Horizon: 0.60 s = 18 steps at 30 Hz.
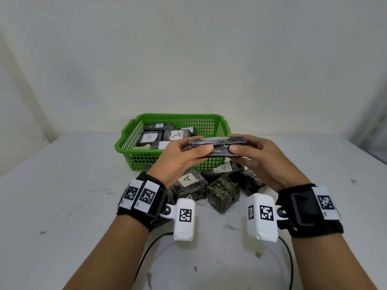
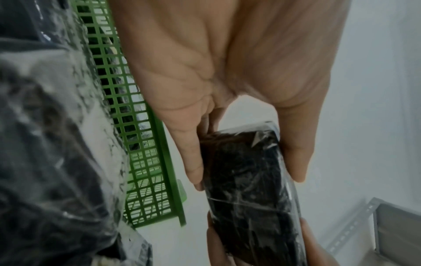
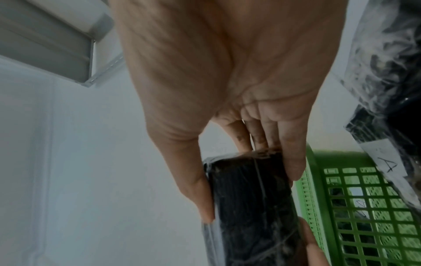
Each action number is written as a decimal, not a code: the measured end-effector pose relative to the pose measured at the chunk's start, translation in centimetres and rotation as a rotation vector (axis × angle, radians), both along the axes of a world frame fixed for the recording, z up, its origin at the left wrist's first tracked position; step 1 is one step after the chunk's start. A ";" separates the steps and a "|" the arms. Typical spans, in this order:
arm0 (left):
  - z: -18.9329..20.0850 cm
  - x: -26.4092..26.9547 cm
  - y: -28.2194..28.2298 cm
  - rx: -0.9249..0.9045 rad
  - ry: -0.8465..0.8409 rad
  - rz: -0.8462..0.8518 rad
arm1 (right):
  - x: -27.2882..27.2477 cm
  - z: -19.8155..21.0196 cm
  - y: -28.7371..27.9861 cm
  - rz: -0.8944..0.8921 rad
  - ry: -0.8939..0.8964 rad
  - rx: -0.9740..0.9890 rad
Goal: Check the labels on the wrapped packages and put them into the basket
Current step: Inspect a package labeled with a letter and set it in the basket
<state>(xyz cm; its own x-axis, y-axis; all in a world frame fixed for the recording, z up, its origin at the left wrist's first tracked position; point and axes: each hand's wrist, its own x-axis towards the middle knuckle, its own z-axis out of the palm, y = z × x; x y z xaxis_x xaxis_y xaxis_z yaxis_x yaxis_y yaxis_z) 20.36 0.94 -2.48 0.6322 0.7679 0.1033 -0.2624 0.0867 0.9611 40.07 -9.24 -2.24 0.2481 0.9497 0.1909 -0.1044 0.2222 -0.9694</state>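
Both hands hold one dark, plastic-wrapped package (image 1: 217, 146) in the air just in front of the green basket (image 1: 129, 151). My left hand (image 1: 184, 151) grips its left end between thumb and fingers; my right hand (image 1: 253, 151) grips the right end. No label shows on the side facing me. The left wrist view shows the package (image 2: 248, 180) pinched between the left thumb and fingers (image 2: 191, 158). The right wrist view shows the package (image 3: 250, 198) the same way, beside the basket (image 3: 355, 207). Several labelled packages (image 1: 165, 136) lie in the basket, marked A or B.
Several more wrapped packages (image 1: 222, 193) lie piled on the white table (image 1: 62, 195) below my hands, two showing A labels (image 1: 187, 178). A black cable (image 1: 146, 254) runs across the table's near edge. A white wall stands behind the basket.
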 end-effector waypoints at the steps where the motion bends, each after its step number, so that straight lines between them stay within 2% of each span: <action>1: 0.0 0.0 -0.1 -0.009 -0.003 -0.023 | 0.2 -0.1 -0.1 -0.013 0.009 0.005; 11: -0.4 -0.8 0.1 0.030 -0.014 -0.039 | -0.8 -0.2 0.0 -0.049 0.037 0.025; 18: -1.0 -1.5 0.0 0.307 0.051 -0.025 | -0.3 -0.2 -0.8 0.111 0.028 -0.146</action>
<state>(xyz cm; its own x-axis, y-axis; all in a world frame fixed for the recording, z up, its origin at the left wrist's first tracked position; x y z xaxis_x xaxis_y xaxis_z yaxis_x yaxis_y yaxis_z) 18.90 0.95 -3.52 0.6606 0.6902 0.2953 -0.2145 -0.2034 0.9553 39.78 -10.00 -2.40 0.1440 0.9886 0.0435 -0.1482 0.0650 -0.9868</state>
